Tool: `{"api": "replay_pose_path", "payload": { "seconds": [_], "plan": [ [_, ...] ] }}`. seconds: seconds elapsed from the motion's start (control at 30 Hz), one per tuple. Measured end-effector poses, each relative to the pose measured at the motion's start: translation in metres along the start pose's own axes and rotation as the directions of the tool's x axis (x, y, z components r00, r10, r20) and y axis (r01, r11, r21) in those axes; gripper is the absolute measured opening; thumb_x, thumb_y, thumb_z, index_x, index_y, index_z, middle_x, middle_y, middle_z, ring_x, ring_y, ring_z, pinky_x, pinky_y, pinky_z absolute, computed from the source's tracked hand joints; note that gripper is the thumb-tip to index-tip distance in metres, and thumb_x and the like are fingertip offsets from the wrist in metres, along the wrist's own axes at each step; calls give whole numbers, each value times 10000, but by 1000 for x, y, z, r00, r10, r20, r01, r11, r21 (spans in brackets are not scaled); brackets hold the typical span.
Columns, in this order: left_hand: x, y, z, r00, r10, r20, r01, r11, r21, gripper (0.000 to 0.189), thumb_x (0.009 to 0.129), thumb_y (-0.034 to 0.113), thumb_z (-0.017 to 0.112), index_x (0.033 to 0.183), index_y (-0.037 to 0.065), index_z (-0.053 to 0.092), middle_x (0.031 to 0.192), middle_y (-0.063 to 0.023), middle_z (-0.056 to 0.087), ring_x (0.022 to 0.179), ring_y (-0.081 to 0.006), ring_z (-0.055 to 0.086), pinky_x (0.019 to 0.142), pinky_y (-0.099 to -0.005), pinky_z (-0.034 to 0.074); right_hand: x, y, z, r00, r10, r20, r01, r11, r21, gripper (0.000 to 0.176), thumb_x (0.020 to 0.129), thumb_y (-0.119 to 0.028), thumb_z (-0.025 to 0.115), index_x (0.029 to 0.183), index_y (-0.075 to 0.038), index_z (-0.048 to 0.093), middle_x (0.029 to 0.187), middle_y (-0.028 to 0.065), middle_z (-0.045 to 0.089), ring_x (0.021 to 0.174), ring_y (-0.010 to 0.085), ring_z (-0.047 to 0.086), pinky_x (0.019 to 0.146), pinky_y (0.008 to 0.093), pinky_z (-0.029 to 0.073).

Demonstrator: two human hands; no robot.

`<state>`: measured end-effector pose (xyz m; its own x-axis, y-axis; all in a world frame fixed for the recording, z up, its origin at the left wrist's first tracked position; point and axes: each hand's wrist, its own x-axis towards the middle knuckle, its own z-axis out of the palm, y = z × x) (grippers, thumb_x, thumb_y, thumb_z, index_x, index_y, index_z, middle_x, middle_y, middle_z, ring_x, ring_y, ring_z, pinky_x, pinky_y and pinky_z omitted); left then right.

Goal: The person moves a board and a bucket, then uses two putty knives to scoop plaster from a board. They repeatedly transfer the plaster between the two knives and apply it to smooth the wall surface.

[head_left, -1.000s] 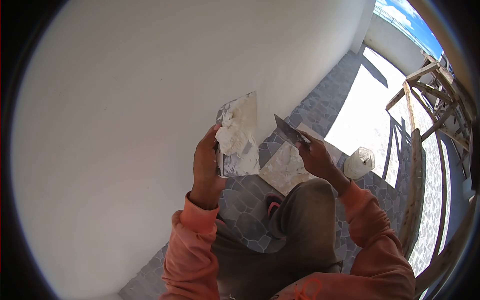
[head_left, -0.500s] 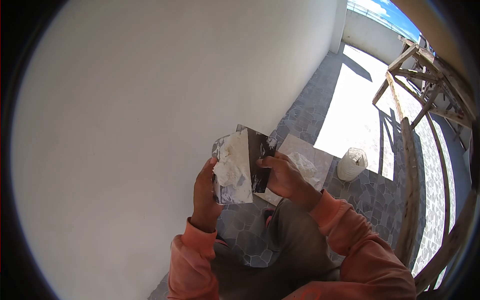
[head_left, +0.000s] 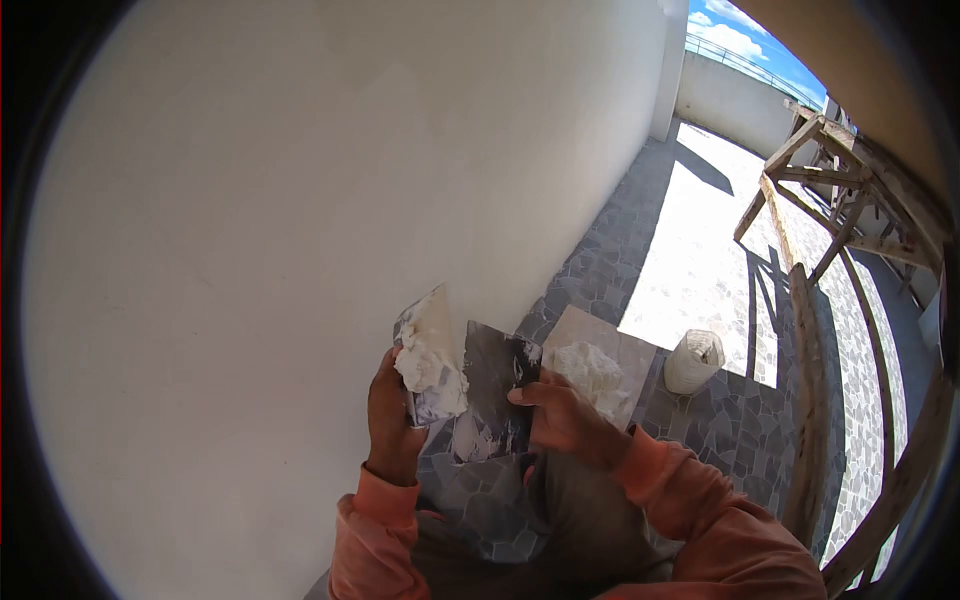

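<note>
My left hand (head_left: 392, 425) is closed on the edge of a flat putty plate (head_left: 436, 308), tilted, with a lump of white putty (head_left: 428, 362) on it. My right hand (head_left: 568, 422) grips a dark rectangular putty scraper (head_left: 492, 375), thumb on its face. White smears mark the scraper's lower end and right edge. The scraper stands just right of the putty plate, with a narrow gap between them. Both tools are in front of the pale wall (head_left: 250, 250), above my knees.
On the stone-patterned floor (head_left: 610, 260) lies a pale board (head_left: 632, 352) bearing a heap of white putty (head_left: 590, 375). A whitish sack-like container (head_left: 692, 365) stands right of it. Wooden scaffolding (head_left: 812, 370) rises along the right side.
The two tools were overlapping and have come apart. The scraper has moved down and left, showing more of its face; the putty plate has shifted left and tilted more.
</note>
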<state>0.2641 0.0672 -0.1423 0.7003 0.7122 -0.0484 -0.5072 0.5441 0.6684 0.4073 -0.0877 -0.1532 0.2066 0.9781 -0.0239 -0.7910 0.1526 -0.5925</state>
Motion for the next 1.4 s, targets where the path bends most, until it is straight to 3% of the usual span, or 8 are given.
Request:
{"api": "replay_pose_path", "payload": {
  "seconds": [0.23, 0.33, 0.4, 0.5, 0.73, 0.93, 1.17, 1.4],
  "plan": [
    [2, 12, -14, 995, 7, -104, -11, 999, -39, 365, 1022, 238, 385, 1302, 21, 473, 1209, -134, 615, 1064, -264, 647, 885, -408, 563, -17, -24, -2, 990, -136, 39, 138, 989, -50, 366, 900, -1, 540, 1262, 40, 509, 1220, 149, 604, 1123, 298, 617, 975, 476, 498],
    [0, 12, -21, 996, 44, -76, -46, 999, -25, 380, 1016, 252, 393, 1300, 9, 463, 1232, -143, 590, 1095, -270, 625, 916, -433, 543, -19, -39, 4, 948, -315, -47, 276, 886, -372, 287, 948, -75, 548, 1219, 21, 552, 1097, 95, 636, 1029, 205, 623, 884, 379, 514],
    [-1, 12, -20, 995, 62, -75, -62, 998, -7, 388, 1014, 253, 385, 1303, 5, 456, 1244, -144, 577, 1112, -271, 613, 925, -438, 537, -15, -52, -7, 902, -431, -5, 320, 676, -663, 247, 979, -135, 541, 1186, -6, 578, 978, 54, 639, 877, 129, 594, 761, 304, 488],
    [-6, 17, -10, 995, 52, -82, -50, 999, 22, 404, 1019, 269, 364, 1305, -1, 456, 1245, -140, 575, 1116, -271, 610, 926, -440, 536, -35, -86, 51, 907, -418, 50, 62, 15, -998, 238, 973, -115, 549, 1194, -33, 584, 945, 67, 640, 800, 127, 581, 710, 305, 476],
    [-13, 21, -1, 994, -1, -114, -5, 999, -52, 410, 1030, 273, 333, 1290, -10, 475, 1208, -148, 595, 1087, -274, 624, 926, -440, 536, -31, -93, 102, 734, -122, 668, 534, -504, -679, 483, 862, 68, 502, 1326, -62, 529, 1261, 161, 596, 999, 309, 642, 899, 385, 530],
    [-12, 21, -2, 998, 49, -37, -52, 996, -67, 406, 1032, 263, 323, 1278, -16, 485, 1189, -157, 603, 1070, -268, 630, 921, -412, 536, -16, -86, 111, 729, 96, 678, 571, -631, -525, 614, 740, 131, 567, 1321, -65, 534, 1337, 129, 547, 1147, 293, 583, 997, 410, 492],
    [-11, 22, 1, 996, 3, -91, -6, 999, -35, 408, 1025, 255, 276, 1250, -17, 480, 1155, -150, 608, 1027, -257, 650, 874, -386, 560, -3, -79, 108, 712, 126, 691, 588, -645, -488, 525, 770, 142, 574, 1252, -65, 587, 1255, 133, 610, 1157, 303, 603, 1016, 480, 468],
    [-9, 24, 0, 998, 11, -60, -14, 999, -43, 420, 1021, 257, 254, 1250, -29, 459, 1150, -169, 600, 1011, -272, 656, 844, -398, 576, 7, -72, 114, 708, 221, 671, 630, -627, -459, 548, 726, 174, 567, 1233, -31, 596, 1246, 141, 618, 1124, 305, 612, 949, 433, 506]
  ]
}}
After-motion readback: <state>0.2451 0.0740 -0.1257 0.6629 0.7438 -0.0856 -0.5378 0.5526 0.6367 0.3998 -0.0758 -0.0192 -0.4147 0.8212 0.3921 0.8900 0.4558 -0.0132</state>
